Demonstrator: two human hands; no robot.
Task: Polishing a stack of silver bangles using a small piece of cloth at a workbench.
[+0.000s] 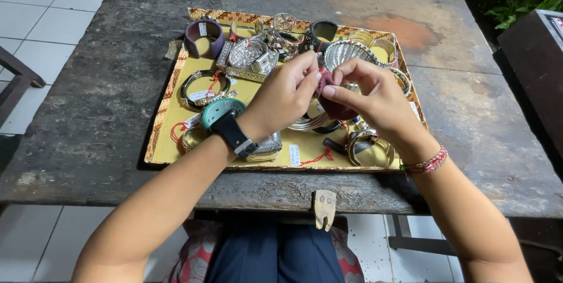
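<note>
Both hands hold a maroon bangle (333, 106) just above the tray (170, 142): left hand (287, 92) pinches its top, right hand (369, 98) cups its side. Best kept low over the tray's middle, clear of the silver cuffs (369, 147) near the front edge.

Dark red bangle (334, 107) mostly hidden behind both hands.

Bare arms; black wristwatch (233, 134) left, red braided bracelet (427, 164) right.
</note>
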